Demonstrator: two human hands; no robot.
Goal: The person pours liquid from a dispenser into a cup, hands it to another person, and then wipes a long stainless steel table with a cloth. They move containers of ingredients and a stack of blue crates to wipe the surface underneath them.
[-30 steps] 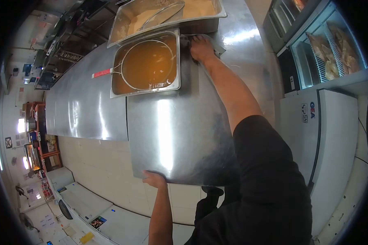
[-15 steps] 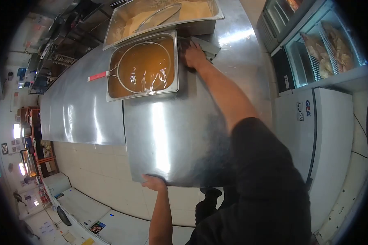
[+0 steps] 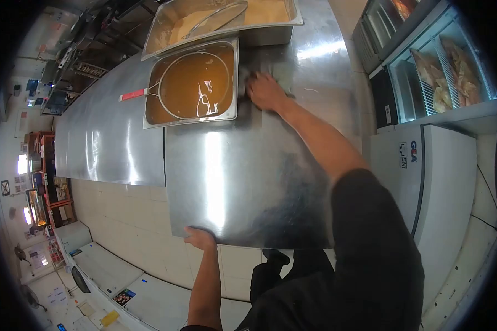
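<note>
Near edge of the desk: the left hand (image 3: pixel 200 238) is hooking its fingers over the rim of the steel desk (image 3: pixel 243 176), bracing there; its grip is curled on the edge and holding nothing loose.
Far side of the desk: the right hand (image 3: pixel 265 91) is pressing flat on a grey cloth (image 3: pixel 279 74), fingers spread, grip open over the cloth rather than closed round it.
Cloth position: it is lying on the desk just beside the right wall of the tray of brown liquid (image 3: pixel 193 85), mostly hidden under the palm.
Change from earlier: the right hand is sliding back toward the near edge; before, it was up at the tray's far right corner.
Meaning: the wiping stroke is working down the strip beside the tray.
Tray contents: the liquid is rippling with bright glints around the wire skimmer (image 3: pixel 165 88).
Left hand change: barely moving along the edge.
</note>
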